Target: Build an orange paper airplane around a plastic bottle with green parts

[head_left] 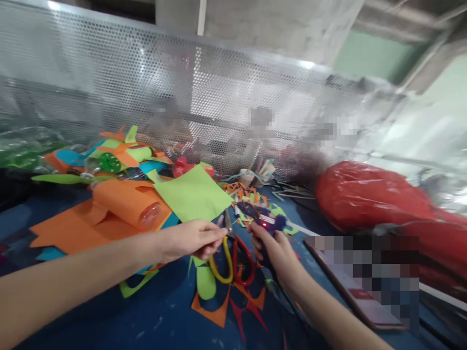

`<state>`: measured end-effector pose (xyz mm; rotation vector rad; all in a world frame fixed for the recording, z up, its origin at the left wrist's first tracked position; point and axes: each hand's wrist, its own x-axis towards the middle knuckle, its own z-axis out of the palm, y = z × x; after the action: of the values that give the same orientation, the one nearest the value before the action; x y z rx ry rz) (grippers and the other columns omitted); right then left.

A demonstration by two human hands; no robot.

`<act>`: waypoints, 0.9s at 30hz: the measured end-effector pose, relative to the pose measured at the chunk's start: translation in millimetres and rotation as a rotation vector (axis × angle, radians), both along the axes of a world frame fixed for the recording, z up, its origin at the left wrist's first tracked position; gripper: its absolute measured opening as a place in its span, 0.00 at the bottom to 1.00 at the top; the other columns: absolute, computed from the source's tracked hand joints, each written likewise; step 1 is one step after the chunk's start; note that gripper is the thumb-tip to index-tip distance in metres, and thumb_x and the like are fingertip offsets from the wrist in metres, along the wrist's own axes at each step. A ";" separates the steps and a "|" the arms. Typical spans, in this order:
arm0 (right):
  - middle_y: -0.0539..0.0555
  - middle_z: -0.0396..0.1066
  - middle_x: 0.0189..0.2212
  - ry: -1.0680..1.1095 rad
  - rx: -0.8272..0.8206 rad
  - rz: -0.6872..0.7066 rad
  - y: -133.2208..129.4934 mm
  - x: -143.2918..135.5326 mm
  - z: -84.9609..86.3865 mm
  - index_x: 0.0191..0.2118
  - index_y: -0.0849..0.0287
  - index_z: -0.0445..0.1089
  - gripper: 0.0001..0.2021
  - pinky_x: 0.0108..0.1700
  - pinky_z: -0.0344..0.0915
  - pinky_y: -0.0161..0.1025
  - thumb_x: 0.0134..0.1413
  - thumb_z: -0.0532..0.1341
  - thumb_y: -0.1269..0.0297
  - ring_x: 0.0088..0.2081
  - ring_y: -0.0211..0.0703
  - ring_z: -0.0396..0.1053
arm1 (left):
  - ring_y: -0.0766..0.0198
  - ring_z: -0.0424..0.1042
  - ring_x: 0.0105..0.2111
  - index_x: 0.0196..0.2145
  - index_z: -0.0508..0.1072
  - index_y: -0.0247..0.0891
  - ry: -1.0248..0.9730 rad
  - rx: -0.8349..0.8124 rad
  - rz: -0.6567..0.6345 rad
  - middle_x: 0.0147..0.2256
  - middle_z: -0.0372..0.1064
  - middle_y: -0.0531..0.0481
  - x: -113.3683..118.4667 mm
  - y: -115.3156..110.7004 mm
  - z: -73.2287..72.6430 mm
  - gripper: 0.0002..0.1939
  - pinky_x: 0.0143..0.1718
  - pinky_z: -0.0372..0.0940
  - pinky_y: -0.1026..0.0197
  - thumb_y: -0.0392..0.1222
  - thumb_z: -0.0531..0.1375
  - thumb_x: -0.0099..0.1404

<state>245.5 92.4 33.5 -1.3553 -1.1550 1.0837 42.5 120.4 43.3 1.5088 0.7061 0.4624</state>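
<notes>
My right hand (273,245) is wrapped round a dark blue glue gun (275,222) with a small red light lit on its side. My left hand (202,238) is closed in a pinch, thumb against forefinger; what it holds, if anything, is too small or blurred to make out. Scissors (226,265) with one yellow and one red handle loop lie between the two hands, close to the left fingertips. Just behind that hand is a light green paper sheet (195,194). Cut scraps of orange paper (215,311) and green paper (206,282) lie in front.
Orange paper (83,223), partly rolled round a plastic bottle, lies at the left, with cut paper and bottles (109,163) behind. A phone-like slab (350,287) and a red plastic bag (372,194) are at the right. Cups (247,177) stand before a perforated metal screen (146,82).
</notes>
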 end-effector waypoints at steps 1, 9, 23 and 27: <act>0.41 0.52 0.14 0.002 0.007 0.004 0.2 0.7 -0.3 0.26 0.61 0.65 0.18 0.17 0.48 0.30 0.47 0.62 0.49 0.14 0.29 0.52 | 0.69 0.57 0.20 0.28 0.61 0.39 0.064 0.082 0.027 0.20 0.57 0.59 -1.5 0.9 -1.2 0.16 0.25 0.54 0.64 0.55 0.52 0.64; 0.41 0.53 0.15 0.001 0.050 0.033 0.9 5.2 -5.3 0.27 0.61 0.65 0.17 0.18 0.49 0.31 0.48 0.62 0.50 0.15 0.29 0.52 | 0.57 0.70 0.35 0.44 0.70 0.38 0.678 0.733 0.282 0.35 0.72 0.46 -26.9 17.7 -6.5 0.17 0.35 0.61 0.60 0.48 0.54 0.60; 0.42 0.54 0.14 -0.062 0.036 0.066 -2.1 -0.5 -4.6 0.26 0.61 0.64 0.17 0.19 0.50 0.32 0.50 0.61 0.50 0.14 0.30 0.53 | 0.62 0.66 0.30 0.34 0.67 0.38 0.525 0.541 0.169 0.31 0.67 0.51 -31.4 15.6 -17.8 0.13 0.31 0.60 0.64 0.48 0.60 0.54; 0.42 0.54 0.15 -0.069 0.008 0.132 -9.9 -6.1 1.6 0.24 0.60 0.63 0.18 0.19 0.49 0.31 0.49 0.61 0.49 0.15 0.29 0.53 | 0.64 0.64 0.26 0.35 0.69 0.39 0.565 0.477 0.158 0.27 0.65 0.55 -41.0 3.6 -1.0 0.15 0.26 0.57 0.65 0.51 0.60 0.54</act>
<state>239.4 82.5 35.0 -1.3344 -1.3133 1.1324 1.5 124.1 42.3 2.0757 1.2234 0.3327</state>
